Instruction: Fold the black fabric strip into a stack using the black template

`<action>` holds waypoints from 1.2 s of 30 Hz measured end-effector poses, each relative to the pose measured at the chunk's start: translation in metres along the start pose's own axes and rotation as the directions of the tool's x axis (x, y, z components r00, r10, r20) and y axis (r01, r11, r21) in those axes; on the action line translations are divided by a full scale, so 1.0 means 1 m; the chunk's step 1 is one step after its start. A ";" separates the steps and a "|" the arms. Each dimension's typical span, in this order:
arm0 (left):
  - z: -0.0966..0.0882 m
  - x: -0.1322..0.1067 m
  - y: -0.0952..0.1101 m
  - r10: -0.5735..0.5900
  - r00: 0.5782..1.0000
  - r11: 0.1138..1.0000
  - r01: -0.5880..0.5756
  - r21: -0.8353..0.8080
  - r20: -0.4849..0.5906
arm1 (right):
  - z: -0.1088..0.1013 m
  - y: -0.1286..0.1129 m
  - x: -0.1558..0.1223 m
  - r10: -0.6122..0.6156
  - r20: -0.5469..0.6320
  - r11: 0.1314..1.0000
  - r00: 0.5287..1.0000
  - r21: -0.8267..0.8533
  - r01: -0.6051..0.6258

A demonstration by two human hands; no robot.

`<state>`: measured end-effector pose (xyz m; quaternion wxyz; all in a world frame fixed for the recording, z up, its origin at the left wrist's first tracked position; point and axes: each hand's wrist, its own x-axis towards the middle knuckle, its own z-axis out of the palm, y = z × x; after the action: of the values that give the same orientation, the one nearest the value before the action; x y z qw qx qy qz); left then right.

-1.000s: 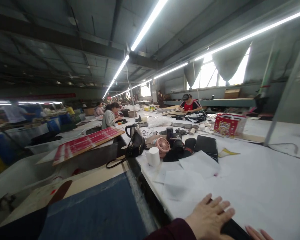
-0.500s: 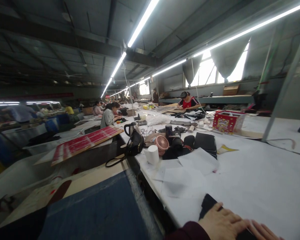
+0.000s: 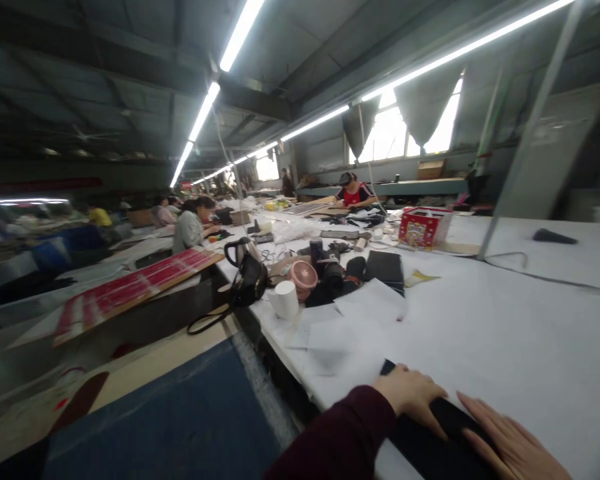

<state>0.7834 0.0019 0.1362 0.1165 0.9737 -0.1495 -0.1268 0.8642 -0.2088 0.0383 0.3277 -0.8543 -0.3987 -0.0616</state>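
A flat black piece of material (image 3: 447, 427) lies on the white table (image 3: 510, 333) at the bottom of the view. My left hand (image 3: 413, 395), in a dark red sleeve, rests on its far end with the fingers curled over the material. My right hand (image 3: 510, 443) lies flat on its right side, fingers stretched out and together. Much of the black piece is hidden under both hands.
Loose white sheets (image 3: 350, 320), a white paper roll (image 3: 283, 300), a pink fan (image 3: 303, 275), a black bag (image 3: 247, 283), a kettle and a red box (image 3: 423, 227) crowd the table beyond. Other people work at tables further back. A blue-covered surface (image 3: 180, 413) lies left.
The view has swung right and down. My left hand has gone from flat with spread fingers to curled on the black piece, and my right hand has come fully into view beside it.
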 end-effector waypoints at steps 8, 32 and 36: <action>-0.013 0.011 -0.001 -0.118 0.990 0.988 0.124 -0.092 0.076 | -0.073 -0.013 -0.044 0.507 -0.013 0.858 0.862 0.104 -0.503; 0.024 -0.072 0.014 -0.563 0.821 0.741 0.553 -0.382 0.097 | -0.059 -0.042 0.041 0.404 0.298 0.898 0.865 -0.309 -0.313; 0.000 -0.054 0.005 -0.529 0.845 0.838 0.506 -0.202 -0.079 | -0.054 -0.043 0.057 0.417 0.365 0.891 0.832 -0.346 -0.295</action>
<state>0.7322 0.0143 0.1487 0.1716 0.9700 0.1393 -0.1018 0.8801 -0.1851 0.1228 0.1152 -0.9431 -0.2807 0.1360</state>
